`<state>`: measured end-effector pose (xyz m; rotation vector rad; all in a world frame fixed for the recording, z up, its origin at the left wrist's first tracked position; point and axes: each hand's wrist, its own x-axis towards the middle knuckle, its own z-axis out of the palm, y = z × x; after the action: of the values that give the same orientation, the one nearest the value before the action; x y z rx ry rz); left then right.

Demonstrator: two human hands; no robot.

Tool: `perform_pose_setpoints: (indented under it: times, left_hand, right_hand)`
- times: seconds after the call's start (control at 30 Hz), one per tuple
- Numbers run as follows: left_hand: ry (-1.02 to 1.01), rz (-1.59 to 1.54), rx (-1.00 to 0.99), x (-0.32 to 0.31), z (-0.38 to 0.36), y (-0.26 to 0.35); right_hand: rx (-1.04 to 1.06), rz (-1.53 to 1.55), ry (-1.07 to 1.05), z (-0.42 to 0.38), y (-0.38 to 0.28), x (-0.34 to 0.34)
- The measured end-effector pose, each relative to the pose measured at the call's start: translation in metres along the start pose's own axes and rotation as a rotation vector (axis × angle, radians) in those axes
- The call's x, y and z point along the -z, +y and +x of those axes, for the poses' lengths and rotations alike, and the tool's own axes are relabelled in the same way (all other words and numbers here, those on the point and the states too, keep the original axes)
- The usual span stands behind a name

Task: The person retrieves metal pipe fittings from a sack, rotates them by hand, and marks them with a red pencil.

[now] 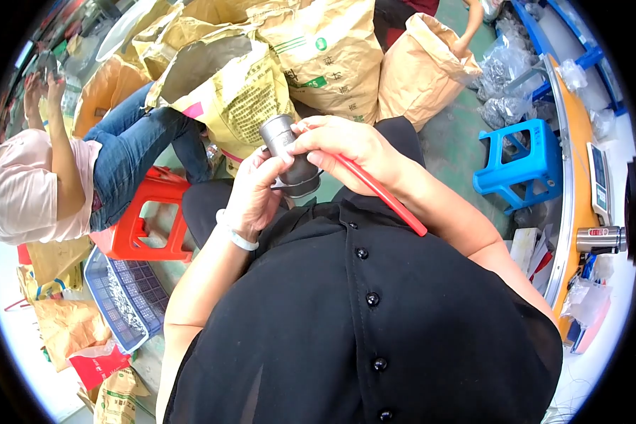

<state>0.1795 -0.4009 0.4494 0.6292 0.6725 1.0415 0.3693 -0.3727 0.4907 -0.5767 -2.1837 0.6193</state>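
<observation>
A dark grey pipe fitting [300, 169], with a narrow collar at its upper end and a wider lower end, is held tilted in front of my chest. My left hand [256, 191] is closed round its left side, thumb on the body. From the other side my right hand [353, 150] touches the fitting near its collar with bent fingers. A slim red-handled tool [381, 194] lies in the right hand, its handle sticking out below the palm toward my forearm. The tool's working end is hidden by the fingers.
Large paper sacks [325, 60] stand ahead. A co-worker [56, 177] sits at left on a red stool [152, 222], near a blue basket [113, 300]. Another person's arm [471, 28] reaches to a sack. At right are a blue stool [523, 159] and a table [564, 141] carrying a scale.
</observation>
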Motion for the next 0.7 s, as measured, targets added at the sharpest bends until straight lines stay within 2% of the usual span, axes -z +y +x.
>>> perform_pose_setpoints:
  times: [0.2,0.33,0.53,0.7]
  left_hand:
    - [0.030,0.039,-0.019,-0.0030,-0.0008,0.0044]
    - [0.086,0.056,-0.014,-0.0051,-0.0017,0.0062]
    - [0.160,-0.005,0.002,-0.0030,-0.0009,0.0036]
    - [0.172,-0.051,0.023,-0.0027,0.0028,0.0031]
  right_hand:
    - [-0.183,0.167,0.182,-0.0055,0.0038,-0.0043]
    - [-0.289,0.282,0.099,-0.0097,0.0064,-0.0029]
    - [-0.294,0.242,0.063,-0.0111,0.0052,-0.0029]
    - [-0.422,0.456,0.078,-0.0097,-0.0023,-0.0030]
